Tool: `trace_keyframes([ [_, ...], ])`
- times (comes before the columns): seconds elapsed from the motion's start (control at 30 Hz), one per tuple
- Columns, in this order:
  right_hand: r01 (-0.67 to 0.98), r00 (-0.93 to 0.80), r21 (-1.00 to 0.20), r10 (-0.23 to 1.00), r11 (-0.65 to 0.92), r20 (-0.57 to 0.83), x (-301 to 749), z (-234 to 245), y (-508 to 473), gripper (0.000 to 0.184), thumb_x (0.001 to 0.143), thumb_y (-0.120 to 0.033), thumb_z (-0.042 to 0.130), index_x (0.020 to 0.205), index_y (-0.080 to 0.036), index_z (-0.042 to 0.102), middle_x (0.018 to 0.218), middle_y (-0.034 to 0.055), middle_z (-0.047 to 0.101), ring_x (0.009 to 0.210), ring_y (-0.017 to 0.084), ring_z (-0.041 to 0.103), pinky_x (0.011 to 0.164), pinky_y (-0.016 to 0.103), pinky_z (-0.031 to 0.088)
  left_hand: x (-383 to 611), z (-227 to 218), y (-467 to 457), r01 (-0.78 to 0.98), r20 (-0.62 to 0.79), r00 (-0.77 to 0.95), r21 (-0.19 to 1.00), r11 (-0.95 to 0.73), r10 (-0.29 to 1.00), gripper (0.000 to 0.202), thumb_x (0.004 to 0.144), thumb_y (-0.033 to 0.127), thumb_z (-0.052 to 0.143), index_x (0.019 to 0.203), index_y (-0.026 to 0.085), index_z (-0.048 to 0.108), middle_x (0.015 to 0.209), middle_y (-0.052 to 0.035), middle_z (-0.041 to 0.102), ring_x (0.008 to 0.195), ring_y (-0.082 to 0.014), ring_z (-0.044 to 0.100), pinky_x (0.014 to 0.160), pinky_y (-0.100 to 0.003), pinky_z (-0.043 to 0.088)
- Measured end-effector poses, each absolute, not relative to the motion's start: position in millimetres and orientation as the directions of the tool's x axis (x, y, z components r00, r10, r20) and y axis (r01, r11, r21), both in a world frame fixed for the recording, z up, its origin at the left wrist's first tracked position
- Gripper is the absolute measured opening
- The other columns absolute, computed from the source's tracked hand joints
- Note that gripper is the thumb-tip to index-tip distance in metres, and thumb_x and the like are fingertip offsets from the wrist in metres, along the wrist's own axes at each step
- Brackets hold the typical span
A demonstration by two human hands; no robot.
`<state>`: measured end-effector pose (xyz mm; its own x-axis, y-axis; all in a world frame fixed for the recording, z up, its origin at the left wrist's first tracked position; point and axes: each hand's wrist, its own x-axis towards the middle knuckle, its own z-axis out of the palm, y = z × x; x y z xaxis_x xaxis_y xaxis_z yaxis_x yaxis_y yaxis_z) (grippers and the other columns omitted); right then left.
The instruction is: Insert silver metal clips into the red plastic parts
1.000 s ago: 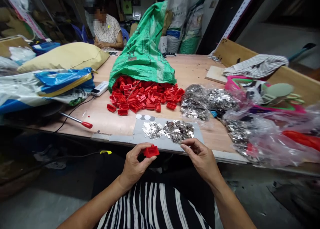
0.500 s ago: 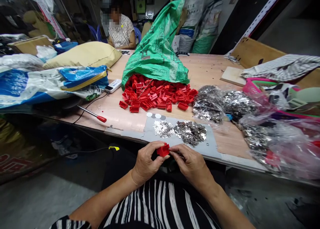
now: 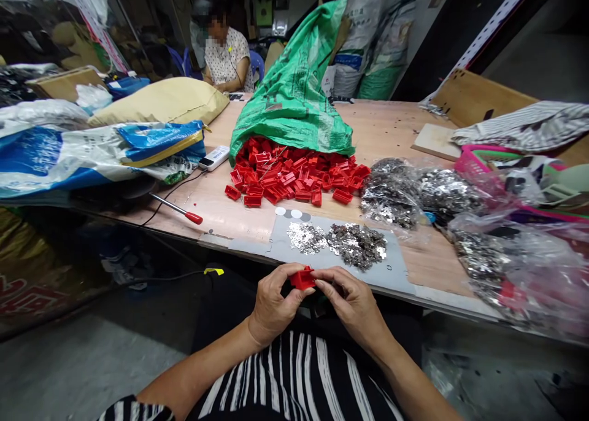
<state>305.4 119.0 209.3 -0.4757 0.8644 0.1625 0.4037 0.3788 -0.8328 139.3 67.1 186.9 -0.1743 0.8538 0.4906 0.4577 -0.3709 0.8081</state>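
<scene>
Low in the frame's centre, the left hand (image 3: pixel 275 304) pinched a red plastic piece (image 3: pixel 302 279) just off the bench (image 3: pixel 230 215) edge, steadying it while the right hand (image 3: pixel 352 304) closed fingertips against its side (anything pinched there was hidden)

L hand (image 3: pixel 276 303) + R hand (image 3: pixel 350 303) both pinch red part (image 3: pixel 302 279), just below table (image 3: pixel 239 215) edge. On table: metal bits (image 3: pixel 343 244) nearest, red pile (image 3: pixel 294 175) beyond, spilling from green sack (image 3: pixel 294 96). Co-worker (image 3: pixel 225 53) at far end.
</scene>
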Motion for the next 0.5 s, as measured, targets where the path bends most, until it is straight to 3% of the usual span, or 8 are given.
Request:
trace_keyframes([
  [0.13,0.52,-0.39,-0.797,0.916,0.307,0.098,303.6,204.3,114.9,0.018,0.09,-0.039,0.053,0.087,-0.022,0.061,0.074,0.0004,0.066,0.055,0.013,0.054,0.055,0.025,0.043,139.6,186.8,66.2,0.48,0.508,-0.176,0.792,-0.377,0.843,0.03,0.078,0.021,0.07,0.106,0.019,0.06,0.1,-0.0053,0.071,0.093,-0.0168,0.068,0.085,-0.029,0.055],
  [0.5,0.508,-0.384,-0.842,0.923,0.181,-0.034,297.3,204.3,120.1,0.023,0.088,-0.039,0.049,0.079,-0.021,0.058,0.063,-0.0024,0.057,0.054,0.012,0.048,0.05,0.023,0.037,140.8,186.6,67.9,0.545,0.607,-0.12,0.702,-0.459,0.786,0.032,0.079,0.016,0.068,0.109,0.019,0.059,0.1,-0.0076,0.07,0.094,-0.0175,0.067,0.085,-0.031,0.056],
])
